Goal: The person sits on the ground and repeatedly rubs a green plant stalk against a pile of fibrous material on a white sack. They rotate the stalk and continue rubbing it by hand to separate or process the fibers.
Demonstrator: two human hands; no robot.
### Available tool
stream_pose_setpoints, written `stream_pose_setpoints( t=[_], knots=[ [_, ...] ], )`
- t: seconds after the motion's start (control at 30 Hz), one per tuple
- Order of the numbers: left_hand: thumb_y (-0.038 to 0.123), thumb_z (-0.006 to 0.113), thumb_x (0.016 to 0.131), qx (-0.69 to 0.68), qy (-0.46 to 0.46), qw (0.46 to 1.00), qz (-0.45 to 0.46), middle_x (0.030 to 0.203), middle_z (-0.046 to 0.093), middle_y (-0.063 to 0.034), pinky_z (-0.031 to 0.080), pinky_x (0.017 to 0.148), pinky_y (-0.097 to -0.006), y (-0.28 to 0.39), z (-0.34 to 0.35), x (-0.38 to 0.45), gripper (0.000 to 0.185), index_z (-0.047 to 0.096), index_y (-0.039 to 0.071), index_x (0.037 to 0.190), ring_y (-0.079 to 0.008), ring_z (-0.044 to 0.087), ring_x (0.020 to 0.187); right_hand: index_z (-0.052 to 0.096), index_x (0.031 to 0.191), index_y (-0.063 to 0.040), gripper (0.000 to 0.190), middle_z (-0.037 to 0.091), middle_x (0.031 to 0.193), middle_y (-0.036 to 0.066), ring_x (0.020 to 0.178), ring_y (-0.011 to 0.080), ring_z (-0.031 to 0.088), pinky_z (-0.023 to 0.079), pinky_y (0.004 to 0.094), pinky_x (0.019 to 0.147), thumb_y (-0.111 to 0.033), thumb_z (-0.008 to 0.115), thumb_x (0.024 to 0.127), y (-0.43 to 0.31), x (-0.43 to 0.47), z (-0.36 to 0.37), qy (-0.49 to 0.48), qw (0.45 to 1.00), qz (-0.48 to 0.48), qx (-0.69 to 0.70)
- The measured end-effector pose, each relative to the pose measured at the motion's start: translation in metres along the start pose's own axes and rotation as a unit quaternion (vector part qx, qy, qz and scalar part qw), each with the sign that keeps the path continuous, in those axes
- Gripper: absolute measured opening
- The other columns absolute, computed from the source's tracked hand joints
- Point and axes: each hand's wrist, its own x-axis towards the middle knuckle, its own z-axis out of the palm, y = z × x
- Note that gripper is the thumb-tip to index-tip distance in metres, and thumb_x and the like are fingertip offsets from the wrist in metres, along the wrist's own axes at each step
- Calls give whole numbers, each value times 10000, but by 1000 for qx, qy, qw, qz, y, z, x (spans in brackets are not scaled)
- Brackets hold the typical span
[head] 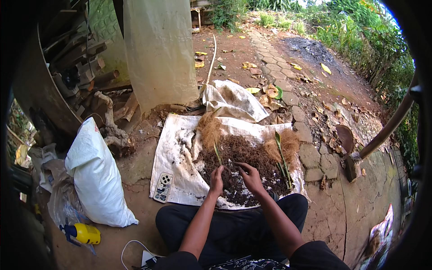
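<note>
My left hand (216, 179) is closed around the base of a green leafy plant cutting (217, 152), which stands upright from it with dark matter below. To its right, my right hand (249, 175) is held with fingers apart over dark potting soil (241, 148), its fingertips pointing at the cutting's base; nothing shows in it. The soil, mixed with fibres and white bits, lies on a white woven sack (179, 158). Brown coconut fibre (209, 130) lies at the soil's upper left. More coconut fibre (291, 145) sits at the right, beside several long green cuttings (284, 165).
A phone (163, 187) lies on the sack's left corner. Further left stand a full white sack (98, 179) and a yellow spray bottle (87, 233). Beyond are a folded sack (233, 99), a pale pillar (162, 50) and a gnarled root (113, 121). A wooden-handled tool (388, 131) is at right.
</note>
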Motion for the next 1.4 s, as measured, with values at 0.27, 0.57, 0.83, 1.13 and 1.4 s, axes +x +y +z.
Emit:
stream_pose_setpoints(
  t=[0.27, 0.57, 0.83, 1.13, 1.4],
  knots=[
    [352, 556, 1020, -57, 54, 997, -7, 852, 684, -48, 574, 659, -327, 10, 14, -2, 295, 656, 81, 954, -160, 682, 746, 667, 1222, -43, 429, 615, 1245, 178, 1148, 374, 610, 503, 429, 985, -116, 806, 823, 4, -35, 18, 10, 971, -144, -191],
    [259, 609, 951, -145, 7, 987, -71, 842, 653, -51, 568, 626, -309, 26, 14, -8, 206, 635, 66, 1016, -171, 665, 710, 655, 1237, -152, 549, 571, 1264, 152, 1124, 378, 580, 528, 444, 928, -24, 796, 722, 12, -50, 29, 40, 936, -228, -264],
    [334, 606, 966, -198, 2, 977, -80, 854, 645, -55, 574, 688, -347, 22, 8, -2, 284, 638, 63, 1042, -220, 665, 757, 658, 1225, -146, 483, 604, 1206, 140, 1078, 365, 602, 546, 426, 868, -67, 796, 768, 11, -47, 31, 71, 929, -267, -247],
    [518, 605, 982, -281, 21, 952, -119, 917, 680, -79, 583, 771, -444, 29, 18, -7, 396, 597, 123, 958, -280, 695, 869, 635, 1268, -154, 575, 612, 1164, 124, 1038, 331, 614, 548, 413, 832, -27, 753, 720, 21, -47, 24, 27, 919, -307, -246],
    [416, 625, 994, -282, -17, 955, -85, 726, 564, -24, 529, 591, -378, 17, 3, 3, 302, 534, 161, 860, -210, 570, 621, 661, 1259, -127, 543, 616, 1152, 78, 954, 290, 608, 541, 386, 774, -45, 715, 725, 21, -34, 11, -52, 870, -396, -291]
  ],
)
